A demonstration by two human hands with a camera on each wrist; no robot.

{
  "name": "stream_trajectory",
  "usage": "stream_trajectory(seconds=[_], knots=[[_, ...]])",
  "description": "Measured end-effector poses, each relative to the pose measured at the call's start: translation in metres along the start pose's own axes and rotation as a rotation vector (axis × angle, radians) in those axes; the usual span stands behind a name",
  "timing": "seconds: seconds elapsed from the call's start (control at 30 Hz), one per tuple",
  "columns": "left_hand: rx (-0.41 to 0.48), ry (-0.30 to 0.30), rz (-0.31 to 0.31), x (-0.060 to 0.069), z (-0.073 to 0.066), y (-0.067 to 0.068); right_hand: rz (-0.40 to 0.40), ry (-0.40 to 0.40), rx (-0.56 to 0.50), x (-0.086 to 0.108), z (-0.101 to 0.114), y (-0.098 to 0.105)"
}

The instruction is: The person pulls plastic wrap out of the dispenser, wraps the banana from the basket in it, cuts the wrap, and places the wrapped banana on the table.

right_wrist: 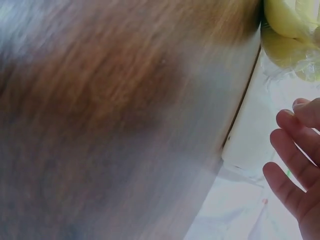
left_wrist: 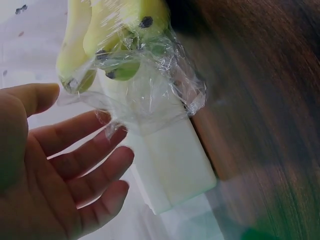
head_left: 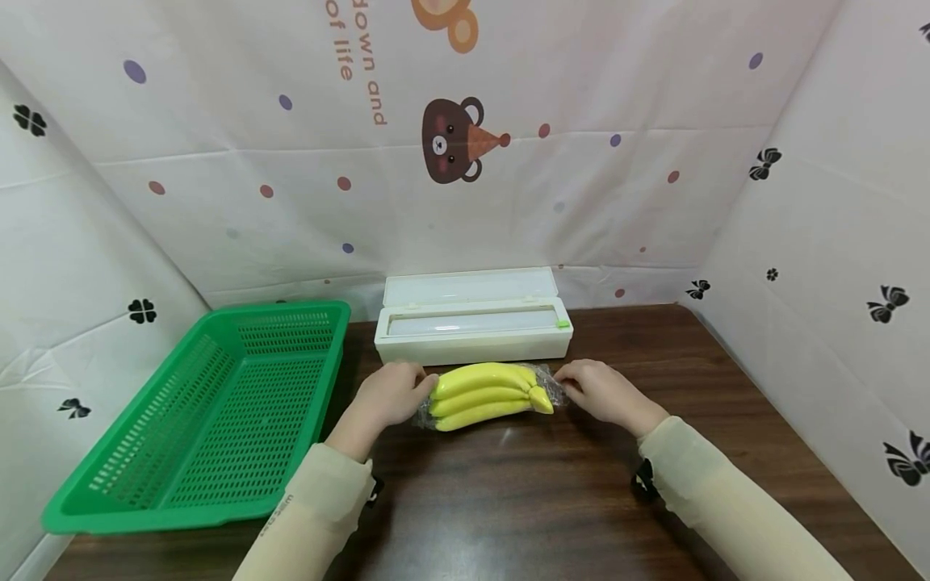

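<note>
A bunch of yellow bananas [head_left: 483, 395] lies on the dark wooden table, covered in clear plastic wrap [left_wrist: 155, 85] whose crumpled ends stick out on both sides. At the left end is my left hand [head_left: 392, 393], thumb apart from the loosely bent fingers [left_wrist: 95, 165]; its index fingertip touches the wrap's loose edge. My right hand [head_left: 599, 391] is at the stem end, where thumb and index finger [right_wrist: 287, 120] meet and seem to pinch the wrap's edge. The film between those fingertips is too thin to see clearly.
Right behind the bananas stands a long white cling film dispenser [head_left: 472, 349] with its lid raised and a green slider at its right end. A green plastic basket [head_left: 291, 476] is at the left. Printed white cloth [head_left: 581, 210] hangs around the table [head_left: 501, 500].
</note>
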State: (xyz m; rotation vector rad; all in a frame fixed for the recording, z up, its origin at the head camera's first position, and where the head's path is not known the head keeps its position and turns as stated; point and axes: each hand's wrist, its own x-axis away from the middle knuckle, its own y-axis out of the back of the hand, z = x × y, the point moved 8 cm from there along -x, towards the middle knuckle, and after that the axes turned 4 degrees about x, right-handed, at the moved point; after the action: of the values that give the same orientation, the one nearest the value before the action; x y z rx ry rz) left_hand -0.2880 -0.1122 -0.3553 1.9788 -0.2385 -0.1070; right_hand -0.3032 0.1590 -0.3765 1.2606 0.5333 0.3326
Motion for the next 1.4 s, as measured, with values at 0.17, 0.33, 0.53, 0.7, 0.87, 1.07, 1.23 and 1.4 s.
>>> stream_trajectory(seconds=[0.17,0.33,0.53,0.7,0.87,1.07,1.23,1.4], knots=[[-0.112,-0.061,-0.096,0.003,-0.008,0.003,-0.041,-0.018,-0.012,0.000,0.001,0.007],[-0.190,-0.135,-0.151,0.006,-0.018,0.004,-0.071,-0.011,-0.010,-0.002,0.005,0.015],[-0.244,-0.186,-0.192,0.010,-0.027,0.003,-0.074,-0.013,-0.048,-0.002,0.011,0.018],[-0.235,-0.222,-0.205,0.012,-0.032,0.000,-0.057,0.016,-0.089,-0.002,0.020,0.020],[-0.245,-0.268,-0.215,0.014,-0.038,-0.004,-0.027,0.041,-0.066,-0.004,0.030,0.017],[-0.327,-0.342,-0.232,0.018,-0.050,-0.012,-0.060,0.128,-0.002,-0.007,0.046,0.016],[-0.395,-0.345,-0.190,0.018,-0.054,-0.021,-0.074,0.186,0.043,-0.008,0.056,0.014],[-0.415,-0.329,-0.148,0.018,-0.054,-0.028,-0.053,0.210,0.066,-0.008,0.062,0.011]])
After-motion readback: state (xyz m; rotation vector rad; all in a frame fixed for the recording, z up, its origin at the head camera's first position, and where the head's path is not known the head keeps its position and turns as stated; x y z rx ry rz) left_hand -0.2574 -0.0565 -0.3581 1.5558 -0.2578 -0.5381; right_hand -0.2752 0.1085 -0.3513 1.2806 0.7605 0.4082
